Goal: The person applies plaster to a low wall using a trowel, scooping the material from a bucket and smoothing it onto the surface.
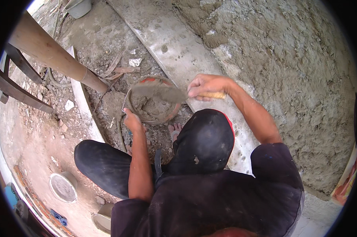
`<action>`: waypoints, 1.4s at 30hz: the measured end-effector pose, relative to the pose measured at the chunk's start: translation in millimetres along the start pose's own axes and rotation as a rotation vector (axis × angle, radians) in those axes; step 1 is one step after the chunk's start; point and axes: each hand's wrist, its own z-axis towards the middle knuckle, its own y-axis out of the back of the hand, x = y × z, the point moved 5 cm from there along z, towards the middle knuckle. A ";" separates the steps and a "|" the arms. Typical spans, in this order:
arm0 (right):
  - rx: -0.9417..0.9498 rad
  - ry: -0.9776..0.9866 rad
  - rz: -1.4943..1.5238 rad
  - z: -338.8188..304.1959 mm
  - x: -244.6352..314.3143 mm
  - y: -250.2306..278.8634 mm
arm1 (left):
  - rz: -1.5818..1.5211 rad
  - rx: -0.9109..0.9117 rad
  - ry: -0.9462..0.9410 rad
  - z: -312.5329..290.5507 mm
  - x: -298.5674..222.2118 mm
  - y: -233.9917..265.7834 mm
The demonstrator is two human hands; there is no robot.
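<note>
A round bucket (173, 113) with an orange-marked rim stands on the rubble in front of my feet, with wet grey mortar (150, 108) inside. My left hand (132, 121) is closed on the bucket's thin wire handle (125, 98) at its near left side. In my right hand (205, 84), closed around a yellowish grip, is a trowel (212, 95). Its grey blade reaches left over the bucket and is smeared by motion, so I cannot tell whether mortar lies on it.
A pale concrete ledge (162, 35) runs diagonally past the bucket, beside a rough mortar-covered surface (289, 71) at right. A thick bamboo pole (60, 51) slants in from the left. More buckets (64, 187) stand lower left, and another pail (78, 8) at the top.
</note>
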 end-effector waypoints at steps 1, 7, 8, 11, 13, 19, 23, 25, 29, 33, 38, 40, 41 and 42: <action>-0.156 -0.130 0.112 -3.6 -26.7 37.7 | 0.020 -0.006 0.003 3.7 1.2 2.9; -1.305 0.201 -0.360 -153.0 48.4 85.2 | 0.037 -0.026 0.023 -2.2 -1.7 1.5; -1.268 0.153 -0.464 -149.8 49.5 64.2 | 0.086 -0.045 0.029 -2.2 -1.2 6.3; -1.116 0.195 -0.814 -114.1 67.2 27.4 | -0.001 -0.049 0.005 9.3 -3.8 13.6; -0.928 0.324 -1.041 -75.0 33.2 2.7 | -0.071 -0.005 0.024 0.6 -3.5 4.6; -0.582 0.181 -1.318 68.9 -29.4 -49.1 | 0.131 -0.103 -0.019 -9.5 -14.7 -2.6; -0.254 0.016 -1.238 99.5 -37.1 -70.7 | 0.216 -0.070 0.001 -23.0 -24.0 -2.5; -0.340 0.096 -1.011 81.7 -49.5 -65.9 | 0.222 -0.074 -0.022 -16.8 -22.4 6.0; -0.424 0.029 -0.849 25.8 -59.1 -55.6 | 0.184 -0.065 -0.014 -15.0 -13.3 1.1; -0.508 -0.120 -0.925 15.6 -63.1 -44.5 | 0.191 -0.097 0.004 -23.7 -18.8 -1.4; -0.576 0.250 -0.893 37.7 -9.7 -45.7 | 0.099 -0.095 -0.049 -13.0 -14.2 1.4; -0.508 0.364 -0.826 43.4 32.3 -49.7 | 0.134 -0.091 -0.046 -10.4 -6.6 3.1; -0.440 0.386 -0.796 48.6 56.6 -50.5 | 0.143 -0.088 -0.039 -11.1 -7.9 3.6; -0.372 0.409 -0.768 50.6 78.2 -47.8 | 0.150 -0.085 -0.032 -11.5 -9.3 3.7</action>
